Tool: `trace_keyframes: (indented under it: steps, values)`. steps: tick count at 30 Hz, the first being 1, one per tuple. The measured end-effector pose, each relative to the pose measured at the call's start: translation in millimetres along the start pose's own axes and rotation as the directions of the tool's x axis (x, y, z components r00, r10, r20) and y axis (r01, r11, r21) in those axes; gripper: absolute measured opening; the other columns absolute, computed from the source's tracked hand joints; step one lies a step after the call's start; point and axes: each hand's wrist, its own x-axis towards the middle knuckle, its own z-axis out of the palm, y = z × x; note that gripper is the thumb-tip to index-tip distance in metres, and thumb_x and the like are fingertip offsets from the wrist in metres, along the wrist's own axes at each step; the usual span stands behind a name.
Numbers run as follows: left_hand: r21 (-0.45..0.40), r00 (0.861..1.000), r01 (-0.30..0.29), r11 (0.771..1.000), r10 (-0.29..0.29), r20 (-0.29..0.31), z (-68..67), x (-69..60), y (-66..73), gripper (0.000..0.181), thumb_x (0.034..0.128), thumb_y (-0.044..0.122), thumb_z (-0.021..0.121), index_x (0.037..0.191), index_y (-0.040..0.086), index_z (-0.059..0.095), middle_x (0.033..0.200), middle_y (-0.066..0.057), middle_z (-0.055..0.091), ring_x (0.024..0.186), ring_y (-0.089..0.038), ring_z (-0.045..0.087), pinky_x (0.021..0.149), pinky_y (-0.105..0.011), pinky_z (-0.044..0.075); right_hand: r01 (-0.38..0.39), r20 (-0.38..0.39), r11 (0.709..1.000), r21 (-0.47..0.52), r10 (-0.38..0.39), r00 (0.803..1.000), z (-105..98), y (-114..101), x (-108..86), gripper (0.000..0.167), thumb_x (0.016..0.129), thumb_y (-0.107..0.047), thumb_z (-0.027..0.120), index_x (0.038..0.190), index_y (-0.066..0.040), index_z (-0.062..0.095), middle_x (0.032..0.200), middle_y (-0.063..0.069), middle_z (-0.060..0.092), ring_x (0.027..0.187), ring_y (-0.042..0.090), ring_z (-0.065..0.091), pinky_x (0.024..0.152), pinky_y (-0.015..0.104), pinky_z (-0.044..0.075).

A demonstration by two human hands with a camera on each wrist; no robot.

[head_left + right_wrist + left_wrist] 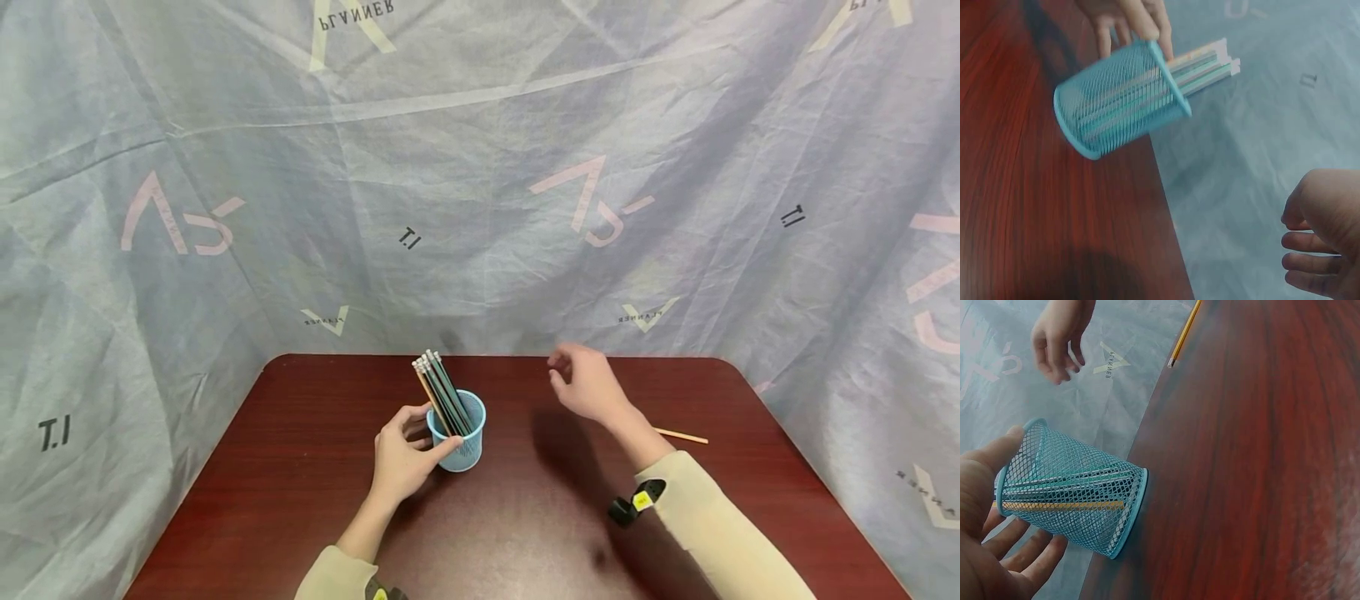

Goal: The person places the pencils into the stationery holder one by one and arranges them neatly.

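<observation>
A light blue mesh pencil cup stands upright on the table, with several pencils leaning in it, mostly dark green and at least one yellow. My left hand grips the cup near its rim, thumb on the near side and fingers round the left side. To the right of the cup, my right hand hangs above the table with loosely bent fingers and nothing in them. A loose yellow pencil lies on the table to the right, partly hidden behind the right forearm in the head view; its eraser end shows in the left wrist view.
The dark red wooden table has rounded far corners. Grey printed cloth hangs behind it and along both sides. Each wrist carries a small camera on a strap, and the right one shows fully in the head view.
</observation>
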Motion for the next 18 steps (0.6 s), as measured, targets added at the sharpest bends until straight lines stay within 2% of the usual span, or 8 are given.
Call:
trace_keyframes:
  steps: [10, 18]
  values:
    - [-0.007, 1.000, -0.004, 1.000, 0.004, -0.005, 0.9, 0.1, -1.6, 0.065, 0.0709, 0.019, 0.102, 0.128, 0.010, 0.072, 0.120, -0.015, 0.079, 0.108, -0.033, 0.078, 0.088, -0.047, 0.068, -0.043, -0.009, 0.997, -0.062, 0.043, 0.999, -21.4, 49.4, -26.0, 0.014, 0.093, -0.007, 0.071, 0.105, -0.001, 0.075, 0.093, 0.010, 0.077, 0.085, 0.028, 0.075, 0.075, 0.047, 0.063]
    - [-0.019, 1.000, -0.011, 1.000, 0.011, -0.009, 1.4, 0.7, -1.4, 0.064, 0.0706, 0.019, 0.102, 0.127, 0.008, 0.072, 0.120, -0.017, 0.078, 0.107, -0.033, 0.079, 0.087, -0.053, 0.067, -0.097, -0.004, 0.991, -0.091, 0.097, 0.995, -43.3, 75.2, -43.6, 0.013, 0.093, -0.005, 0.071, 0.105, -0.001, 0.074, 0.093, 0.012, 0.077, 0.083, 0.027, 0.073, 0.073, 0.047, 0.061]
